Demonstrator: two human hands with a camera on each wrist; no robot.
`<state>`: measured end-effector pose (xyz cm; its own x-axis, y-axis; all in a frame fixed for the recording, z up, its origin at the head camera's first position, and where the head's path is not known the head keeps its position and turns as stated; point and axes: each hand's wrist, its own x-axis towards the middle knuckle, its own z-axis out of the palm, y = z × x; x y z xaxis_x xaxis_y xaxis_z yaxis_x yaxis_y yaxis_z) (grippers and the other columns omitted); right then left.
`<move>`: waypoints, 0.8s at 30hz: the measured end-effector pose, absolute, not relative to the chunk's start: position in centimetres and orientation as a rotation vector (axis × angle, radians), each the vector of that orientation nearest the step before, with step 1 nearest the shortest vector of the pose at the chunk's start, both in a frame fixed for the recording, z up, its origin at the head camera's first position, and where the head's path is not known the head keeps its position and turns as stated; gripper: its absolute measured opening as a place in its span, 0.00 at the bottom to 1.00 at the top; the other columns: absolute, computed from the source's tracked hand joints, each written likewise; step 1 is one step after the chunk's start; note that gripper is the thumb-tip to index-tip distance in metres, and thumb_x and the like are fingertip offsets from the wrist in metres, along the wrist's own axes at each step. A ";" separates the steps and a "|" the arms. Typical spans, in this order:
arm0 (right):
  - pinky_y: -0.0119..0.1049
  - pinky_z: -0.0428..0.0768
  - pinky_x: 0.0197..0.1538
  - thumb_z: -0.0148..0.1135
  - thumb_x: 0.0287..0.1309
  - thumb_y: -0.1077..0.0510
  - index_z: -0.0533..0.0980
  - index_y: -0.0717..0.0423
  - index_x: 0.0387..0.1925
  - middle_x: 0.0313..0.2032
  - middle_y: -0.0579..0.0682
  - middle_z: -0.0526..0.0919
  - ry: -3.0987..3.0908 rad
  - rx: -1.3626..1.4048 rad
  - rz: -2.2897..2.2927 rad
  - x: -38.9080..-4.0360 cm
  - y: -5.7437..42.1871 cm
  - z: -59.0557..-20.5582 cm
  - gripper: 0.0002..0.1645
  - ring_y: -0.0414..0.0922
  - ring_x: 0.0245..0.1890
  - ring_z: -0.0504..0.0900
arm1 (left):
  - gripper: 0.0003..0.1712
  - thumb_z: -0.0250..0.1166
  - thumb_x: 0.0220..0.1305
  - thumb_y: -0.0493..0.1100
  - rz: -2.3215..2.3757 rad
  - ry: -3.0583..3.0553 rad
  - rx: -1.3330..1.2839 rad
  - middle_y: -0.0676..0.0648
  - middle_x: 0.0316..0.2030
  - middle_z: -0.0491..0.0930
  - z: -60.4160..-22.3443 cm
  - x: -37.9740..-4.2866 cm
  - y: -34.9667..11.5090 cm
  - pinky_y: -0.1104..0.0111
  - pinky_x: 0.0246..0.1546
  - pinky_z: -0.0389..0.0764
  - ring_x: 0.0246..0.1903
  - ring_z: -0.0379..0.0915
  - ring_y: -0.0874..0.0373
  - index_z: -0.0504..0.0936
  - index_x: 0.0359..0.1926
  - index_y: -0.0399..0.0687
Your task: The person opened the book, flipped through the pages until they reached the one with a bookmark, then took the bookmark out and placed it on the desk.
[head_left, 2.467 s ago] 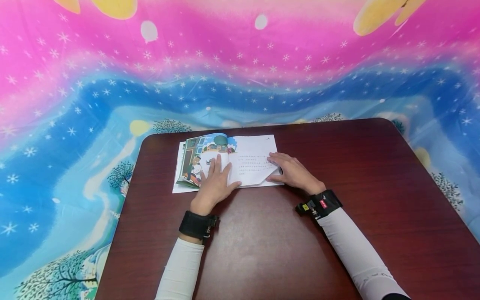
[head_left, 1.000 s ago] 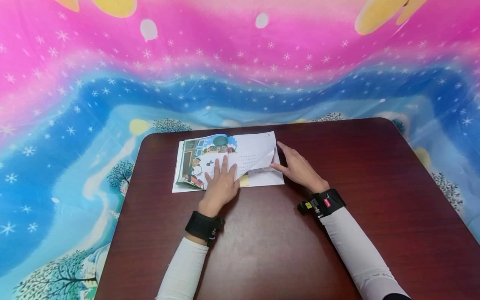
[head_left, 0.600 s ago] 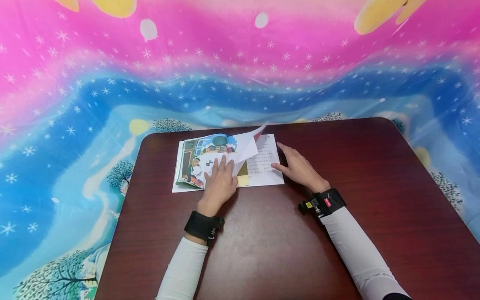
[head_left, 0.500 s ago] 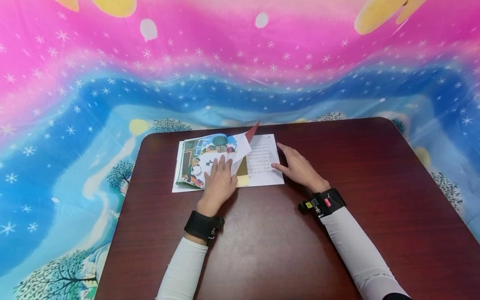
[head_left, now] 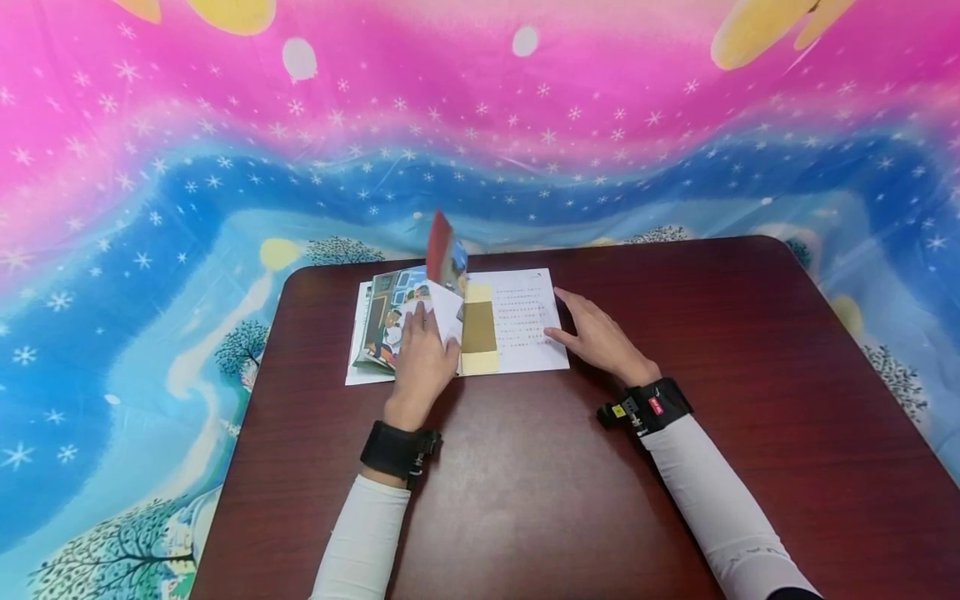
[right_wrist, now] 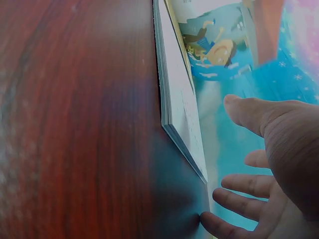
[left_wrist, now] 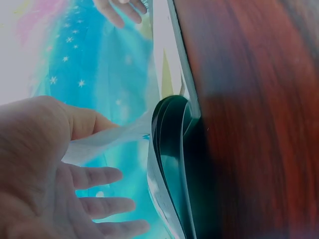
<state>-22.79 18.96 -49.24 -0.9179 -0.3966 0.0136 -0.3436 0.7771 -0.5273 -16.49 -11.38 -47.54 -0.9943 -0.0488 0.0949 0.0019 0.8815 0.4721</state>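
Note:
An open picture book [head_left: 528, 321] lies near the far edge of the table. One page [head_left: 439, 250], with a red and blue picture on its underside, stands up from the middle of the book. My left hand [head_left: 422, 362] is over the illustrated left side; in the left wrist view the raised page [left_wrist: 99, 142] runs between its thumb and its straight, spread fingers. Beside the book's right edge, my right hand [head_left: 606, 340] is held with fingers extended and nothing in it. The right wrist view shows its thumb and fingers [right_wrist: 244, 185] spread apart near the page edges.
The dark red-brown table [head_left: 525, 500] extends around the book, mostly toward the front and right. Behind it hangs a pink and blue cloth [head_left: 480, 150] with snowflakes. Each wrist wears a black camera strap [head_left: 397, 450].
The right-hand page has lifted, swung left and now stands upright, uncovering a text page with a yellow and olive strip. My left hand has shifted slightly left; the right moved a little off the page.

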 end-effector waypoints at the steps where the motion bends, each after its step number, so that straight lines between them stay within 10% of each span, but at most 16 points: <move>1: 0.64 0.67 0.73 0.68 0.72 0.44 0.53 0.58 0.84 0.79 0.64 0.62 2.868 -0.598 -0.826 -22.8 19.0 -49.2 0.52 0.63 0.78 0.63 | 0.39 0.62 0.73 0.46 -0.744 -2.949 0.056 0.28 0.79 0.57 -47.4 -16.5 -11.5 0.33 0.70 0.66 0.79 0.53 0.30 0.65 0.75 0.25; 15: 0.64 0.69 0.71 0.68 0.72 0.45 0.55 0.58 0.83 0.78 0.64 0.64 2.868 -0.611 -0.829 -22.8 18.9 -49.6 0.50 0.62 0.77 0.65 | 0.59 0.74 0.64 0.41 -0.805 -2.758 0.285 0.32 0.83 0.44 -46.7 -16.7 -13.7 0.31 0.63 0.72 0.81 0.46 0.34 0.45 0.85 0.40; 24: 0.64 0.70 0.71 0.68 0.72 0.46 0.55 0.56 0.83 0.78 0.64 0.64 2.868 -0.614 -0.827 -22.7 18.9 -49.6 0.50 0.62 0.76 0.65 | 0.70 0.80 0.52 0.34 -0.590 -2.709 0.270 0.33 0.84 0.26 -47.0 -16.9 -14.5 0.34 0.79 0.36 0.84 0.22 0.38 0.43 0.86 0.46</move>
<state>-22.69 18.89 -49.58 -0.9146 -0.4039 0.0201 -0.3526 0.7722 -0.5286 -16.86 -14.54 -47.00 -0.9190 -0.2567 0.2992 -0.1089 0.8948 0.4331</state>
